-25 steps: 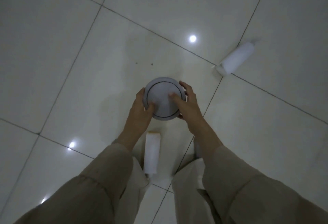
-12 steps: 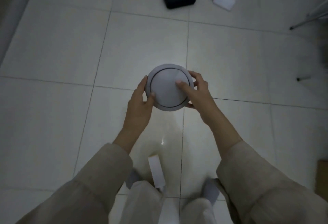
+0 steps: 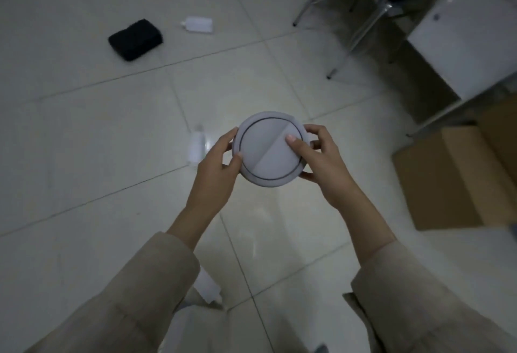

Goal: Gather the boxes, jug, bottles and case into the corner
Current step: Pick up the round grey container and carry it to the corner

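1. While both hands work in front of the body in the head view, a round white jug (image 3: 270,149) is held above the tiled floor (image 3: 84,134), its flat lid with a dark ring facing the camera.
2. Left hand (image 3: 216,169): fingers curled round the jug's left rim, thumb on the lid edge.
3. Right hand (image 3: 321,162): fingers wrapped round the right rim, thumb pressed on the lid.
4. Black case (image 3: 135,39) lies on the floor at far left; a white bottle (image 3: 198,24) lies just right of it, apart.
5. Second white bottle (image 3: 197,144) lies on the floor just left of the left hand.
6. Cardboard box (image 3: 458,179) sits at right, near a white cabinet (image 3: 470,36).
7. Third white container (image 3: 207,288) lies near the left sleeve (image 3: 134,296), blurred.
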The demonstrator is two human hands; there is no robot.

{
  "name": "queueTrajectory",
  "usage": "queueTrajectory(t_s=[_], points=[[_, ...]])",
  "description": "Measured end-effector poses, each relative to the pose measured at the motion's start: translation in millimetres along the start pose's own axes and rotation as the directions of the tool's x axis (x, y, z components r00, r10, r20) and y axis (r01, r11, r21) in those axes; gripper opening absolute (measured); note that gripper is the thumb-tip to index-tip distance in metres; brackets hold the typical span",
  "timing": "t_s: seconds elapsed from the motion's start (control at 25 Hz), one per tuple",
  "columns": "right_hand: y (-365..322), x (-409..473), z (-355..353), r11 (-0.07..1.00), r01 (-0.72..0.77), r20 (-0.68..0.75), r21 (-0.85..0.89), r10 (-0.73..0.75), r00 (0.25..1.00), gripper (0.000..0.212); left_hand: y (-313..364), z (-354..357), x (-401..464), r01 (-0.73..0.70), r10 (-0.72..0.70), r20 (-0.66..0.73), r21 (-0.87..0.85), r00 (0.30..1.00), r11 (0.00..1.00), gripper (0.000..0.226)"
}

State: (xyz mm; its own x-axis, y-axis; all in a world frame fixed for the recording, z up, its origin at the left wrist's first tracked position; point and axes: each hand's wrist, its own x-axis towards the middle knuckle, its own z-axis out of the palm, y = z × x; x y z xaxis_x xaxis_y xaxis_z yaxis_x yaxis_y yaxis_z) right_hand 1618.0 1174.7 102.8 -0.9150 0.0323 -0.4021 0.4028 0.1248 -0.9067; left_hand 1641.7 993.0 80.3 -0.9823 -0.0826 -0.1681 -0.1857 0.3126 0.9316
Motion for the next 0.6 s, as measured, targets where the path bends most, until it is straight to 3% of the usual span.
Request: queueTrajectory(t_s=[0.32,0.48,0.6], points=[[68.2,-168.9,-260.2,0.977,0.003,-0.337,0.215,0.071,0.939,0.034,106.9,238.0,-127.8,-0.112,0.099,0.349,0.018,0.932,0.994,0.041],[81.0,-267.8,-375.7,0.964,0.061,-0.543,0.260,0.094,0.834,0.038,167.0,349.5,-202.8,-0.193,0.181,0.539,-0.034,0.823,0.981,0.045],[84.7,-340.8,-439.7,0.955,0.095,-0.661,0.282,0.121,0.741,0.039,207.6,412.6,-253.2,-0.250,0.252,0.666,-0.100,0.702,0.963,0.046]])
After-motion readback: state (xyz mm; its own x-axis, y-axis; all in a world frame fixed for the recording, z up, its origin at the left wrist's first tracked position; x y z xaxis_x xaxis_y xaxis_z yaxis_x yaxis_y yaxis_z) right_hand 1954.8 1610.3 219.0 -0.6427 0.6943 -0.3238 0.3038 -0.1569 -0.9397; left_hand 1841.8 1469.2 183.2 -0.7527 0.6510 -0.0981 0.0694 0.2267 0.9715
